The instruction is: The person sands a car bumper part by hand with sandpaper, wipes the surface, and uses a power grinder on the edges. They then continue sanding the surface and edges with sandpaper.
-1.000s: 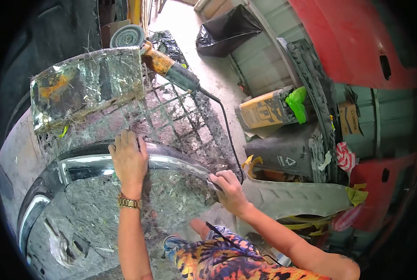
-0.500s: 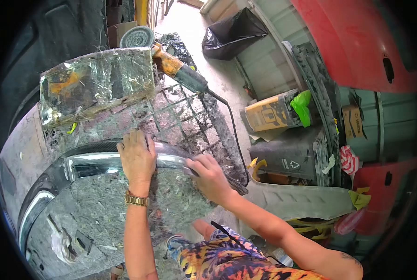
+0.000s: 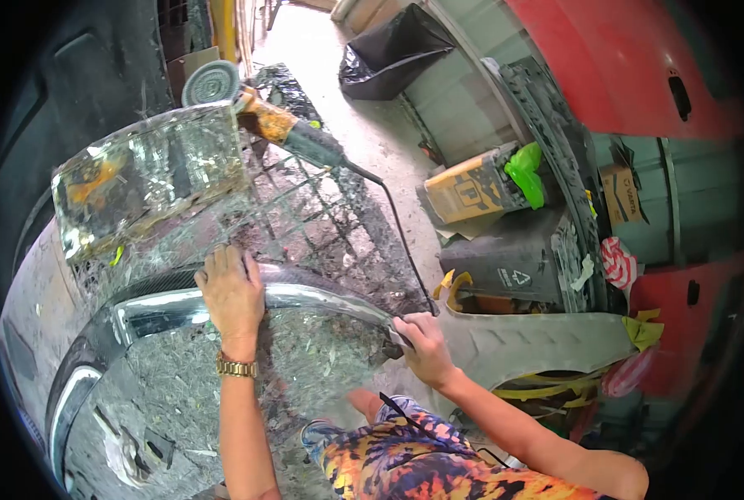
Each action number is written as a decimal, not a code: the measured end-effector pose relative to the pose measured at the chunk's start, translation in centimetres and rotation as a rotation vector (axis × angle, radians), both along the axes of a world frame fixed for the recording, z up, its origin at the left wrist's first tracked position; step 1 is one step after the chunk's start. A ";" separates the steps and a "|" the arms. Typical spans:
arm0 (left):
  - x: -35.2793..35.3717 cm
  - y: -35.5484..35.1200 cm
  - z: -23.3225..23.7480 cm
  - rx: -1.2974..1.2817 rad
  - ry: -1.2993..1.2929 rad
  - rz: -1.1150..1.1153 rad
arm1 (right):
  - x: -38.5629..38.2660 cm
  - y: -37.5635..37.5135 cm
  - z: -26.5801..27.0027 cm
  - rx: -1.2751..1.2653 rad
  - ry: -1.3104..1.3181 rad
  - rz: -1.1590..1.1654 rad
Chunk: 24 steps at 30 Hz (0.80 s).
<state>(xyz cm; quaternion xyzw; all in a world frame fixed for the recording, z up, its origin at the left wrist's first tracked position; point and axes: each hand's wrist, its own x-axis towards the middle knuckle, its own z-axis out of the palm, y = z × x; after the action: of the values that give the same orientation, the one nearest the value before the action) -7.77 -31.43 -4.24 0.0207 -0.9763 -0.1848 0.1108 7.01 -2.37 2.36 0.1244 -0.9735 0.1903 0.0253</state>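
Observation:
A long curved car trim piece (image 3: 159, 307), glossy black with a woven carbon look along its upper side, arches across the work surface. My left hand (image 3: 232, 292), with a gold watch on the wrist, lies over its top with fingers curled past the far edge. At the right end of the arch, my right hand (image 3: 429, 346) is closed around a small thin grey piece (image 3: 402, 337), which looks like sandpaper and rests against the trim. My right fingers partly hide that piece.
Behind the trim sits a rough, resin-coated block (image 3: 151, 179). An angle grinder (image 3: 284, 133) with a round disc lies beside it, its cord (image 3: 397, 217) running down right. A cardboard box (image 3: 468, 190), a dark bin (image 3: 514, 271) and a grey panel (image 3: 547, 342) stand to the right.
My right hand has slid right and down along the trim to its end with the grey piece. My left hand keeps its place on the trim; the view has shifted a little.

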 end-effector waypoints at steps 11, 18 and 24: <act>0.1 -0.1 0.1 -0.074 -0.091 -0.013 | -4.5 -4.0 0.1 -0.062 0.078 0.066; 0.0 -0.1 -0.1 -0.061 0.018 -0.010 | -3.8 -4.3 1.3 -0.074 0.095 0.005; 0.0 -0.6 -0.3 0.022 0.008 -0.014 | -9.0 -3.1 7.7 -0.575 -0.312 -0.062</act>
<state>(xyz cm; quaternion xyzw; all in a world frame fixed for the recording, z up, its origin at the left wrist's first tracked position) -7.74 -32.05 -4.59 0.0144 -0.9739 -0.1963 0.1134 -2.01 -5.48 10.06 0.0518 -0.8754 0.4732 -0.0842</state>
